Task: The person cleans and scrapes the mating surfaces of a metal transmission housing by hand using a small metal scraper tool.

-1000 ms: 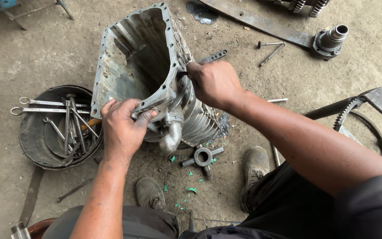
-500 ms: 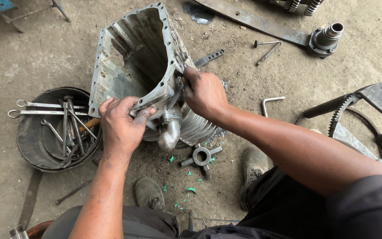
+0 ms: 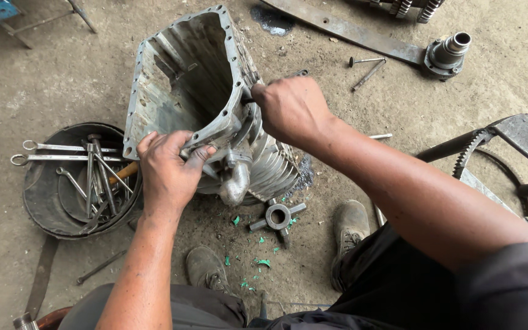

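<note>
The left hand (image 3: 169,174) is in the middle left of the frame, back of the hand up, fingers bent and closed around a metal edge. Its bare forearm goes down to the bottom edge, almost straight. The right hand (image 3: 291,110) is a little above the centre, made into a fist with knuckles to the left. Its forearm runs to the lower right corner, bare until a dark sleeve.

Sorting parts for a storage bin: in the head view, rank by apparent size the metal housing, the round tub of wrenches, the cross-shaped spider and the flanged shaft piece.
1. metal housing
2. round tub
3. cross-shaped spider and flanged shaft piece look alike in size; the shaft piece lies farther from the camera, so no ranking between them.
</note>
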